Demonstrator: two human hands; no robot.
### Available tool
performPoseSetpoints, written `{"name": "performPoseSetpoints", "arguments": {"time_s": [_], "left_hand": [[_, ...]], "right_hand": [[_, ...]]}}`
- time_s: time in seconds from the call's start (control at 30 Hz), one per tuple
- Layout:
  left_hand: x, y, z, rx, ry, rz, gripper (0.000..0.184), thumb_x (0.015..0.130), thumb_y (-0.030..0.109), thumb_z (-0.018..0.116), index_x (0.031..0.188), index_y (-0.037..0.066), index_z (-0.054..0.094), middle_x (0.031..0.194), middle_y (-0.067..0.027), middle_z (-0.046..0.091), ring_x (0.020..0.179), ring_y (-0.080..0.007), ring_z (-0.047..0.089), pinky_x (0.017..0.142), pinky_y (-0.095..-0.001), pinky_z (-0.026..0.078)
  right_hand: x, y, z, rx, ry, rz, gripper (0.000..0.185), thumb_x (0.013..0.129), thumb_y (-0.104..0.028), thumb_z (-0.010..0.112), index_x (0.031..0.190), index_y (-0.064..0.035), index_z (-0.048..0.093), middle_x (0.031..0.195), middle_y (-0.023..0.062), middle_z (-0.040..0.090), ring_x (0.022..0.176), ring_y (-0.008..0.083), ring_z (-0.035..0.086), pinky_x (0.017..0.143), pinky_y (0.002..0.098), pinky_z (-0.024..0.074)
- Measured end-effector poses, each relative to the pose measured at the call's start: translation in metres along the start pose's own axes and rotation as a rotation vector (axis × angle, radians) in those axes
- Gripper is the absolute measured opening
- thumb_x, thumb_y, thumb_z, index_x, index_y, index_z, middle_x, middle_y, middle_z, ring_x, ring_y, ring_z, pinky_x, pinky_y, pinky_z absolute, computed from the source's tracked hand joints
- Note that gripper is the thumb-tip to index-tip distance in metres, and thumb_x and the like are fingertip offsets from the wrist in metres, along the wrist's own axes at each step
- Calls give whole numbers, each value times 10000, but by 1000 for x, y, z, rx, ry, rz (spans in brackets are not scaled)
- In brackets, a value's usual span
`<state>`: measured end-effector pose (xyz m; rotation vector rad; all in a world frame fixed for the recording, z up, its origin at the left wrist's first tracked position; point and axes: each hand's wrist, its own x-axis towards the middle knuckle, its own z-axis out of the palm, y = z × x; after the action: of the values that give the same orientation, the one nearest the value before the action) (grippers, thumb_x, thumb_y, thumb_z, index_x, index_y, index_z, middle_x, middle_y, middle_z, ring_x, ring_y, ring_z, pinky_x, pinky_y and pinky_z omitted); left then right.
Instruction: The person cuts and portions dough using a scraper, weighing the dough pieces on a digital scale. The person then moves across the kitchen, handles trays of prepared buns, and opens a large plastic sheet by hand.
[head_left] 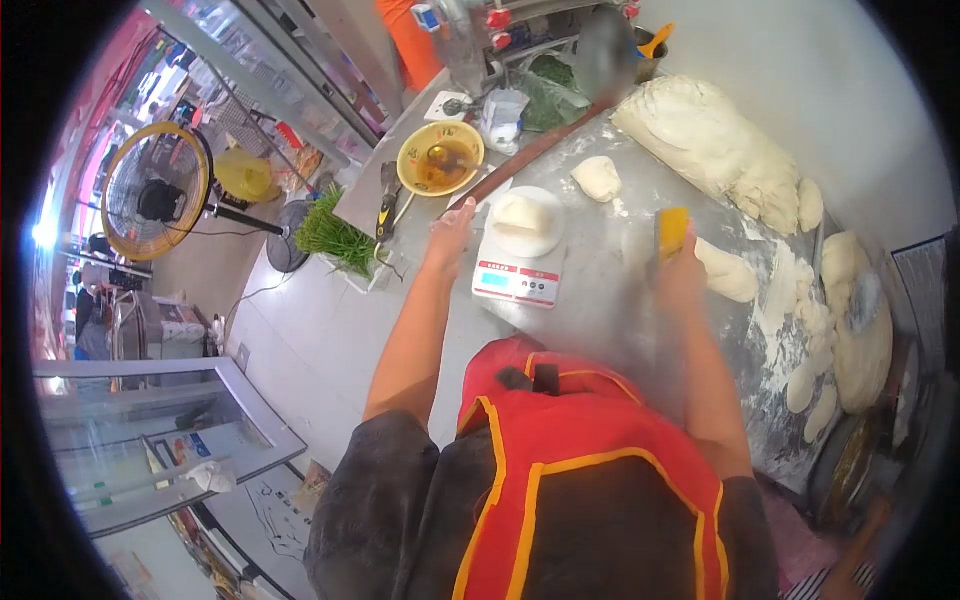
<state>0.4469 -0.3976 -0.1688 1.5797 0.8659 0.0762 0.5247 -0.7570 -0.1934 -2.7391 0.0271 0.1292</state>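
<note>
My right hand [682, 278] grips a yellow dough scraper [673, 230] above the floured worktop. A flattened strip of dough [727, 272] lies just right of it. My left hand [452, 240] is left of a white digital kitchen scale [516, 282], fingers loosely apart, by the near end of a long brown wooden rod [545, 148]. Whether the fingers touch the rod is hard to see. On the scale's round pan sits a piece of dough [521, 215]. Behind it rests another small dough lump [597, 179].
A large dough mass [715, 150] lies at the back right, with more dough [860, 330] along the right edge. A yellow bowl of brown liquid [440, 158] stands back left, near green stalks [345, 235]. A fan [158, 192] stands beyond the worktop.
</note>
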Motion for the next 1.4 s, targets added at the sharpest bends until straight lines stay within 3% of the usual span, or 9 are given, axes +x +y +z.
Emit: {"name": "performPoseSetpoints", "arguments": {"time_s": [0.1,0.3,0.4,0.6,0.73,0.83,0.93,1.07,1.4], "left_hand": [[8,-21,-4,-310,-210,-40,247,897,222,557,1031,18,592,913,-50,616,835,-93,561,665,-256,451],[0,-28,-1,-55,-322,292,198,874,83,528,1043,0,587,921,-49,642,816,-116,601,683,-263,475],[-9,-21,7,-83,-274,212,193,861,78,542,1024,-18,582,892,-52,643,783,-121,603,678,-268,476],[9,-27,15,454,8,578,416,811,261,668,1175,95,551,840,-112,650,805,-204,637,691,-336,477],[2,-1,29,1239,-254,549,695,731,360,711,1336,290,378,844,-120,658,792,-313,640,667,-419,485],[25,1,34,1243,-217,688,637,782,355,673,1334,268,366,852,-147,665,811,-315,658,687,-428,509],[35,19,44,1160,-287,799,350,802,301,642,1135,221,572,862,-130,670,817,-318,652,698,-430,506],[25,68,85,1094,-447,917,231,795,274,638,1002,172,650,879,-110,670,823,-331,638,707,-434,497],[89,23,278,665,-492,1048,319,838,303,595,1124,164,619,1034,-137,642,963,-336,598,810,-426,469]], "right_hand": [[2,5,3,15,25,-34,810,821,-98,539,1459,-115,40,785,221,640,722,391,623,659,457,482],[-1,3,-3,9,16,-41,817,821,-92,542,1461,-134,36,784,225,637,710,395,621,652,461,481],[-1,5,-4,15,16,-31,808,827,-81,538,1462,-138,42,814,238,635,733,402,621,668,462,481],[-31,-7,-28,251,40,-115,785,847,-47,506,1466,-138,31,999,277,607,865,438,597,763,460,470],[-57,-13,-49,378,142,-202,763,844,-10,486,1467,-137,63,1164,281,548,1014,440,561,865,441,445],[-64,2,-51,378,302,-303,752,832,16,477,1464,-148,105,1224,276,512,1079,429,535,911,429,424],[-79,13,-61,393,307,-168,746,830,2,484,1462,-162,125,1221,269,517,1076,423,541,907,424,431],[-95,30,-69,390,308,-47,739,834,-42,502,1462,-172,134,1244,265,502,1080,416,543,884,423,451],[-120,46,-83,257,399,52,702,846,-78,512,1446,-132,151,1087,285,579,951,447,583,823,465,474]]}}
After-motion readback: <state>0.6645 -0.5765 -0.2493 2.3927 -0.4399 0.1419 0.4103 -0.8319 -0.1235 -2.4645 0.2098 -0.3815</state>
